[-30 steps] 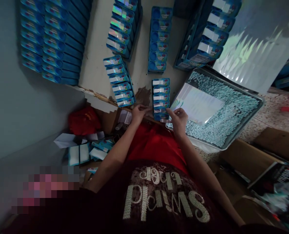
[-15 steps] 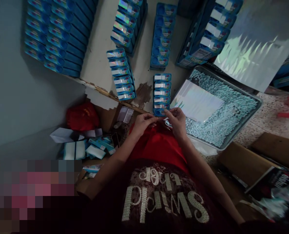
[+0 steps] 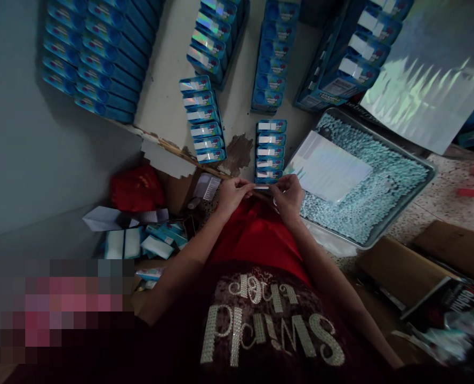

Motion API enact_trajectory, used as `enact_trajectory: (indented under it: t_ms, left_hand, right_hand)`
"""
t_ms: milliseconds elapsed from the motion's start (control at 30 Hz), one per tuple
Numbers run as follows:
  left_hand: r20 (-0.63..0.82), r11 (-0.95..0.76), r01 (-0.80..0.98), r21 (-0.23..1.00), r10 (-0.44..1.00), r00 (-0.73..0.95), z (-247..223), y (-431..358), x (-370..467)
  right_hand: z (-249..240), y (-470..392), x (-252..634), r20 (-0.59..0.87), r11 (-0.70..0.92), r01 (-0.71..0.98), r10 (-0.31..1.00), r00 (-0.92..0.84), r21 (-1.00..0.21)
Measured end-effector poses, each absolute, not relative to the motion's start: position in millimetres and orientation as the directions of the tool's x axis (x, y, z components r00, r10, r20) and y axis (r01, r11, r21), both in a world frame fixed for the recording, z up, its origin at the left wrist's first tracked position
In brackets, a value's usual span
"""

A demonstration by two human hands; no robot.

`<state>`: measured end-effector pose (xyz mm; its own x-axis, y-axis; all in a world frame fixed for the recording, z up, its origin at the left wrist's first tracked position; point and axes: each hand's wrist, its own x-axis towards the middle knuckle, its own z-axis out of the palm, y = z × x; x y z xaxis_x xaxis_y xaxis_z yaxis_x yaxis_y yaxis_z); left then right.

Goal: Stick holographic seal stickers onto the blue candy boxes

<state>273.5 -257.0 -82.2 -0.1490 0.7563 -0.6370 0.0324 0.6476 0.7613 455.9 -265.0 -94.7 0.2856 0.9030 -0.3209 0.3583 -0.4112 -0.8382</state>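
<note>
My left hand (image 3: 233, 196) and my right hand (image 3: 288, 196) meet at the table's front edge. A narrow white sticker strip (image 3: 262, 187) is stretched between them, with one end pinched in each hand's fingertips. It lies at the nearest pack of a short row of blue candy packs (image 3: 271, 140). The other packs in that row carry similar white strips across their tops. My fingers partly cover the nearest pack, so I cannot tell whether the strip touches it. Right of my right hand, a whitish sticker sheet (image 3: 332, 165) rests on pale blue candies (image 3: 394, 178) in a metal tray (image 3: 399, 205).
More rows of blue packs (image 3: 202, 120) stand on the worn white table (image 3: 162, 85). Stacked blue packs (image 3: 104, 58) are at the far left. A shiny sheet (image 3: 428, 80) hangs at the right. Below lie a red bag (image 3: 136, 189) and cardboard boxes (image 3: 404, 266).
Both hands have moved slightly up, closer to the front pack of the short row. The white strip between them now shows flat and straight. The whole view has shifted slightly.
</note>
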Motion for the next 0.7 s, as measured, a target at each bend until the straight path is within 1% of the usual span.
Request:
enact_trajectory:
  t_ms: [133, 200, 267, 367, 400, 467, 567, 633, 700]
  left_hand:
    - [-0.664, 0.668, -0.026, 0.744, 0.734, -0.143, -107.8, -259.7, 271.7]
    - [-0.697, 0.690, -0.101, 0.716, 0.702, -0.144, -119.4, -261.1, 274.9]
    - [-0.716, 0.688, -0.198, 0.698, 0.677, -0.169, -127.6, -261.0, 280.7]
    - [-0.693, 0.630, -0.296, 0.718, 0.682, -0.232, -132.9, -258.0, 290.0]
    - [-0.677, 0.611, -0.299, 0.733, 0.697, -0.238, -133.3, -256.7, 292.0]
    - [-0.649, 0.594, -0.267, 0.759, 0.722, -0.238, -133.4, -254.3, 293.3]
    - [-0.605, 0.591, -0.146, 0.793, 0.739, -0.297, -135.2, -250.5, 290.5]
    - [-0.521, 0.552, -0.024, 0.834, 0.771, -0.368, -135.8, -245.4, 289.7]
    - [-0.434, 0.492, 0.068, 0.868, 0.819, -0.376, -131.3, -236.0, 291.7]
  right_hand:
    - [-102.0, -268.4, 454.6, -0.308, -0.409, 0.469, 0.910, 0.278, -0.783]
    - [-106.1, -268.8, 455.8, -0.312, -0.425, 0.513, 0.903, 0.295, -0.746]
    - [-109.2, -266.4, 458.9, -0.283, -0.430, 0.564, 0.900, 0.332, -0.705]
    - [-110.6, -258.3, 466.7, -0.214, -0.411, 0.594, 0.902, 0.376, -0.692]
    - [-110.5, -255.3, 469.8, -0.207, -0.398, 0.578, 0.906, 0.369, -0.713]
    - [-110.9, -250.3, 477.0, -0.245, -0.370, 0.492, 0.922, 0.299, -0.789]
    - [-113.9, -244.1, 489.3, -0.362, -0.378, 0.271, 0.926, 0.109, -0.885]
    - [-114.6, -237.7, 496.0, -0.407, -0.405, 0.121, 0.913, 0.009, -0.906]
    - [-110.3, -227.5, 497.4, -0.420, -0.420, 0.022, 0.906, -0.052, -0.907]
